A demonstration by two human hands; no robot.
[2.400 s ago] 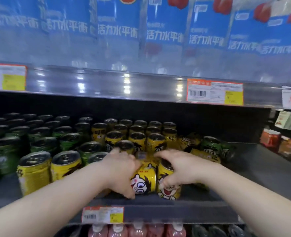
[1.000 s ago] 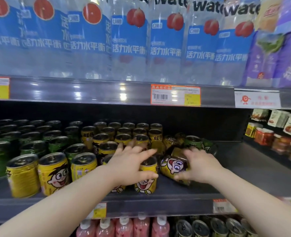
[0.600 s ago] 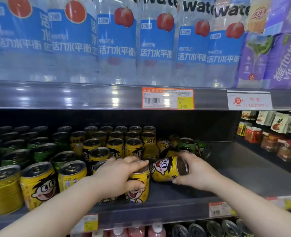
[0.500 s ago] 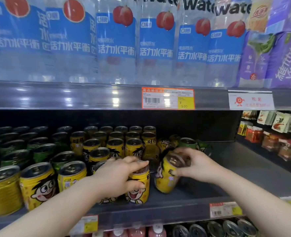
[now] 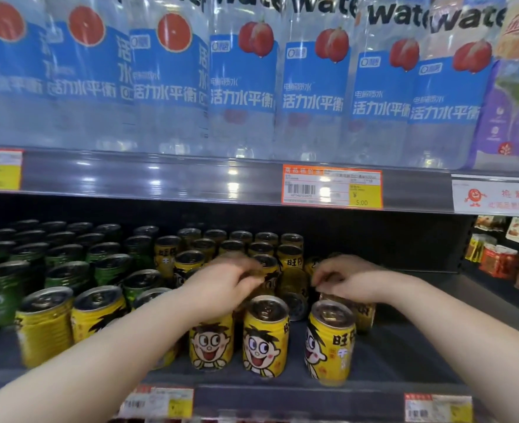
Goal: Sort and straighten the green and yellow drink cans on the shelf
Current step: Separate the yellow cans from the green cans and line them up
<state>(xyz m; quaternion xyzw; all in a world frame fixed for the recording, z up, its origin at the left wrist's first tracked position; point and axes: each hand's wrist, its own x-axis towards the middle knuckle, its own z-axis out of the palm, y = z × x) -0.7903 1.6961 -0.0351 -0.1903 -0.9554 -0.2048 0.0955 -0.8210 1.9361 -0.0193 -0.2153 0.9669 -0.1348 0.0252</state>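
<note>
Three upright yellow cans (image 5: 264, 337) are seen at six o'clock of the left hand (image 5: 224, 280) and right hand (image 5: 346, 280); their grip cannot be told.

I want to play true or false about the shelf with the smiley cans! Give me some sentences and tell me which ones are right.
1. The green cans stand to the left of the yellow cans. True.
2. The front yellow cans are all lying on their sides. False: the ones along the front edge stand upright, tops up.
3. Big bottles with blue labels fill the shelf above the cans. True.
4. The left hand is holding a bottle. False: it reaches in among the yellow cans; it is too blurred to tell what it grips.
5. The right hand rests over a yellow can behind the front row. True.
6. The price tag above the cans is blue. False: it is orange and yellow.
</note>
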